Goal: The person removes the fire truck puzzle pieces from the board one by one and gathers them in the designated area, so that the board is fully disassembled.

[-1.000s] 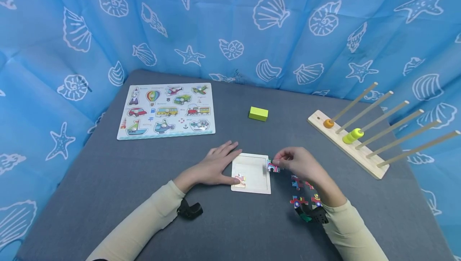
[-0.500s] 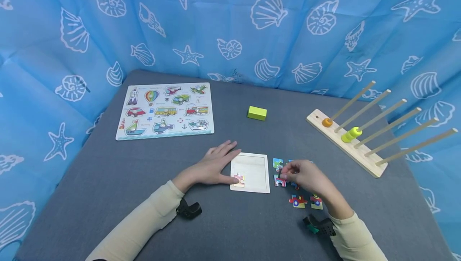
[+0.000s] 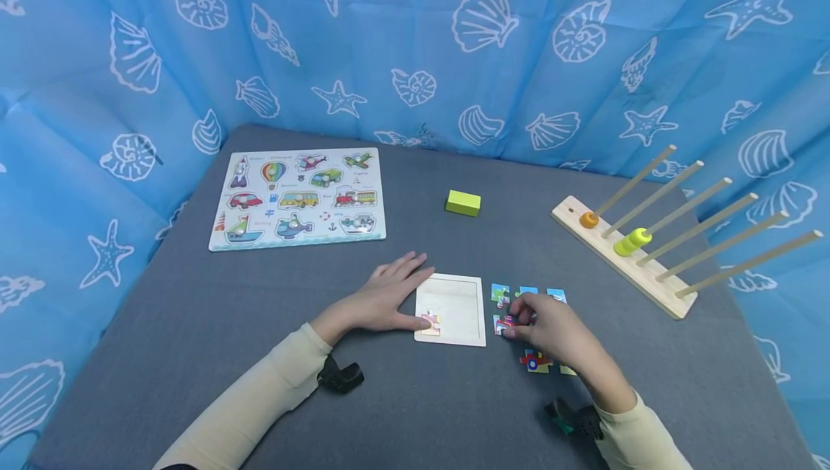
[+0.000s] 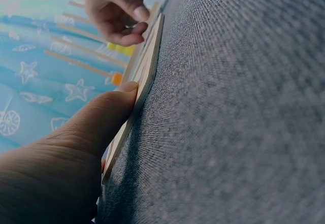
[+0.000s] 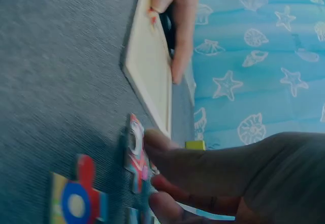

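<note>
A square wooden puzzle tray lies on the table with one jigsaw piece in its lower left corner. My left hand is spread at the tray's left side, fingers straight, thumb laid over the rim by that piece. Just right of the tray, my right hand has thumb and bent index finger at the edges of a red-and-white puzzle piece, low over the table. Other puzzle pieces are around it, including one with a blue wheel; the hand hides part of the group.
A picture puzzle board of vehicles lies at the back left. Behind the tray sits a lime-green block. At the right stands a wooden peg rack with tall slanting rods and a few beads. A blue shell-patterned curtain surrounds the table.
My right hand has carried the puzzle piece from the tray's right edge to the group of pieces, then spread thumb and index finger wider around it. The left hand stays in place.
</note>
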A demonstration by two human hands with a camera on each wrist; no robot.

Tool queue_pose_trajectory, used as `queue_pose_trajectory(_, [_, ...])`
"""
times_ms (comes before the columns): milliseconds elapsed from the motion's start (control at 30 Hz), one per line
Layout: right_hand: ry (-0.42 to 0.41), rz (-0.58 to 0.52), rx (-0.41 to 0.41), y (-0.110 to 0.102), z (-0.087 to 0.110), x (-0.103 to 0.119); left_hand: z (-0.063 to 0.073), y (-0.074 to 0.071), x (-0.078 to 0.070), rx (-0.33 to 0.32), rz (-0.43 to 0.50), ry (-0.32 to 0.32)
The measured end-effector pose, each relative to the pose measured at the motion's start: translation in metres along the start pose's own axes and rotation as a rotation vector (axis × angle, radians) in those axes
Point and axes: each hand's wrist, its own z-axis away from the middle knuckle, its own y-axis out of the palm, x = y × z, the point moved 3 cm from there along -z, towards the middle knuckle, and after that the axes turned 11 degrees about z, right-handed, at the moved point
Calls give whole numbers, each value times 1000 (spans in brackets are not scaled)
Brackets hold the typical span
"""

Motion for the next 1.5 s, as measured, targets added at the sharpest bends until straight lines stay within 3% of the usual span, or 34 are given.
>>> queue_pose_trajectory(300, [-13, 71, -67, 7, 1, 6, 1, -1, -1, 5, 10, -6])
queue_pose_trajectory(600, [8, 122, -75, 7, -2, 10, 1, -2, 1, -1, 0, -6])
queue_pose_trajectory(767, [-4, 176, -146, 1, 3, 26, 0, -1, 2, -1, -3, -4])
queue_pose_trajectory(933, [-95, 182, -188, 5, 1, 47, 1, -3, -2, -2, -6, -3])
queue_pose_trajectory(1233, [-279, 159, -124, 32, -15, 77, 1, -1, 0, -20, -13, 15])
queue_pose_trajectory(1500, [-340, 100, -138, 40, -20, 87, 0, 0, 1, -18, -31, 24])
